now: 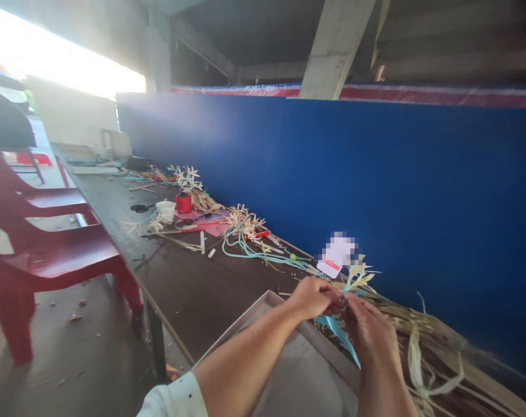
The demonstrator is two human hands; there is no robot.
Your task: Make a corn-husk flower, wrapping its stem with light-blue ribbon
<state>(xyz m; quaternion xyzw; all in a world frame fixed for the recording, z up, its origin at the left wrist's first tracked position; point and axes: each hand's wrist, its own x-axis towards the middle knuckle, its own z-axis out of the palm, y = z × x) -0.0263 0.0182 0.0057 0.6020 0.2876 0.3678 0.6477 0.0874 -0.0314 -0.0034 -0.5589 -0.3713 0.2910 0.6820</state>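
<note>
Just above the table's near end, my left hand [315,297] and my right hand [373,327] meet, fingers closed in a pinch. Between them is the base of a pale flower [359,275] that looks made of dried husk, its petals spreading above the fingertips. A light-blue strip [339,337] hangs below the hands, and a bit of blue also shows at the flower's base. The exact grip point is hidden by my fingers. Under my forearms lies a shallow grey-white box or tray [267,301].
Long dry husks [419,324] are heaped at right against a blue partition [419,191]. Along the dark table [180,301] lie blue-stemmed flowers [245,223], a white cup [165,211], a red spool [183,202] and black scissors [140,208]. Red plastic chairs [76,249] stand left.
</note>
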